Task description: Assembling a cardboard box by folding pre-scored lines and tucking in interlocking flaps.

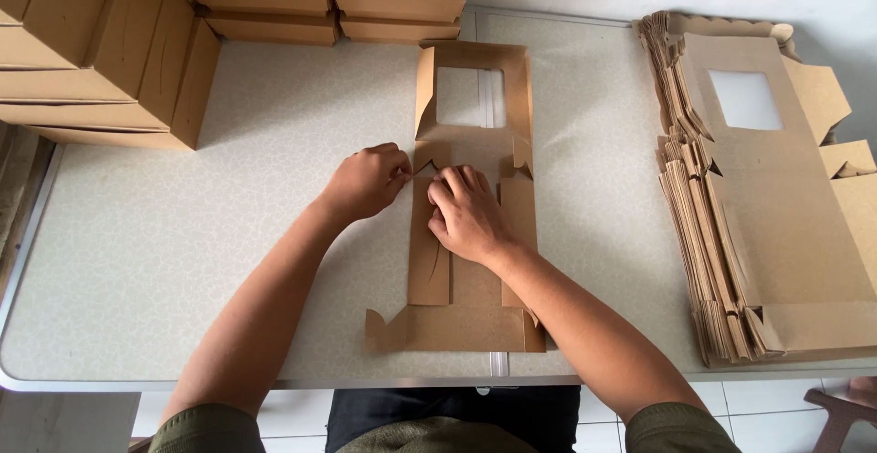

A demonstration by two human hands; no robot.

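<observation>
I watch both hands fold a flat kraft box blank [475,234]: left hand [365,182] apparently pinching a side flap, right hand [466,215] pressing fingers-together; light, stiff, creasable card.

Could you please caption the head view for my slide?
Left hand and right hand fold a flat windowed cardboard box blank on a table.

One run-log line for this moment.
left hand: pinching side flap | right hand: pressing flat box blank | flat stack right | folded boxes rear-left
</observation>
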